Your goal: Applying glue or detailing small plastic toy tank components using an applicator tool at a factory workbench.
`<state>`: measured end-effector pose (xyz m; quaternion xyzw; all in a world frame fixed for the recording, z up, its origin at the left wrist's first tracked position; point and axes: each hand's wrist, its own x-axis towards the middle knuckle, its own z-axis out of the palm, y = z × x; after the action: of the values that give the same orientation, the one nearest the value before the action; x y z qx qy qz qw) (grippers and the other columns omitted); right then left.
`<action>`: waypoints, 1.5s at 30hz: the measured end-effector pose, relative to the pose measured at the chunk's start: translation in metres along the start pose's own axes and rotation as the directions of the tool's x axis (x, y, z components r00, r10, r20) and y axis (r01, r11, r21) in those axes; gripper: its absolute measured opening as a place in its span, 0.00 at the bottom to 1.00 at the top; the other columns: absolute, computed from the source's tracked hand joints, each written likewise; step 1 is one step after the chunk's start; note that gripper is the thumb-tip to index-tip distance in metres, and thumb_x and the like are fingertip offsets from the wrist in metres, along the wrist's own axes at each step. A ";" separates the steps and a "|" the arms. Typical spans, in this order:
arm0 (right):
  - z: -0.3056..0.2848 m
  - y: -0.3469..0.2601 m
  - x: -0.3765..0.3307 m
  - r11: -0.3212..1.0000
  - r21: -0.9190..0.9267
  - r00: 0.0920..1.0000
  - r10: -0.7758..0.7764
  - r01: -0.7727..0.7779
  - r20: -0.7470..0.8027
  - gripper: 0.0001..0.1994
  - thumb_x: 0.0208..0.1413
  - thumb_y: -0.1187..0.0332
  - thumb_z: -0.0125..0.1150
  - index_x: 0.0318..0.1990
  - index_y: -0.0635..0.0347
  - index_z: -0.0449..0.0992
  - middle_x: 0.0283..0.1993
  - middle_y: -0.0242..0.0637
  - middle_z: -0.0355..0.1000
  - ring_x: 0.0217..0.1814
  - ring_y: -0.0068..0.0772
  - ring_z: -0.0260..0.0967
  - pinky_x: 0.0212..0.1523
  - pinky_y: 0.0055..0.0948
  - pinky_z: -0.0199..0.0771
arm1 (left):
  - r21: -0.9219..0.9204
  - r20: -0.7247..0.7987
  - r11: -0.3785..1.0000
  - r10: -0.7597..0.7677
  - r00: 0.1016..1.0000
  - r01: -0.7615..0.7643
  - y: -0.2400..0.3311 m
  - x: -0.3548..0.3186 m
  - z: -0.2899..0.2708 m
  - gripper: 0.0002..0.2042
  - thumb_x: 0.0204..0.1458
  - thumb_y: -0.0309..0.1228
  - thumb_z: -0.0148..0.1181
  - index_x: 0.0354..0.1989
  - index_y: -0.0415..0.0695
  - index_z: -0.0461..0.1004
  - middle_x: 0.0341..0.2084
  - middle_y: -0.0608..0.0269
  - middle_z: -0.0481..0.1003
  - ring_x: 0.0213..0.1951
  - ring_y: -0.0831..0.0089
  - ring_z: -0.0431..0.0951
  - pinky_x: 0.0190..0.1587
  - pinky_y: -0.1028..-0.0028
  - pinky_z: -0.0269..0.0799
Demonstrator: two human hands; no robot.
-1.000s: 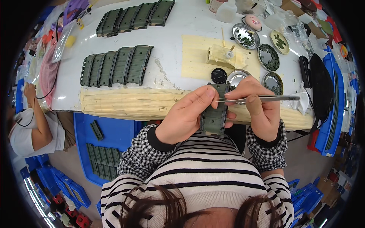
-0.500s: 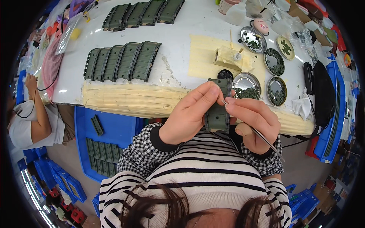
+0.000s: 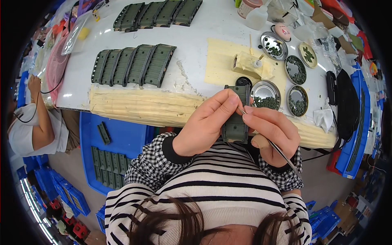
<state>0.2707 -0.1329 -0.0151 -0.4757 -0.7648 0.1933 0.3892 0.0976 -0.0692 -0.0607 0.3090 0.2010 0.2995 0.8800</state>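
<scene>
At the far left a blue plastic crate (image 3: 122, 136) below the table edge holds a row of flat olive-green ribbed panels (image 3: 109, 161). On the white table (image 3: 196, 45) above it lie two more rows of the same ribbed, slightly curved green panels (image 3: 134, 65), near a strip of pale, wrinkled masking tape (image 3: 143, 107) along the table's near edge. In the middle, the left hand (image 3: 204, 124) pinches a narrow dark-green moulded plastic part (image 3: 236, 118) between thumb and curled fingers, holding it upright just above the striped sweater, near the table edge. The right hand (image 3: 271, 132) touches the part's right side, its fingers pressed together around thin metal tweezers (image 3: 281, 152) whose tip meets the part. Farther right stand round shiny metal dishes (image 3: 265, 94) filled with tiny green pieces.
</scene>
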 end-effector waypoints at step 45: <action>0.004 0.000 0.003 0.996 -0.067 0.998 -0.051 0.053 0.020 0.15 0.50 0.71 0.63 0.47 0.64 0.77 0.46 0.48 0.74 0.42 0.42 0.76 0.40 0.31 0.77 | 0.185 -0.033 0.982 0.053 0.998 -0.046 0.000 -0.003 -0.002 0.12 0.68 0.35 0.39 0.36 0.42 0.66 0.31 0.71 0.67 0.35 0.84 0.64 0.42 0.82 0.62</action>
<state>0.2672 -0.1305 -0.0162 -0.4666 -0.7864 0.1616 0.3711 0.0939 -0.0702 -0.0614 0.3885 0.2366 0.3072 0.8359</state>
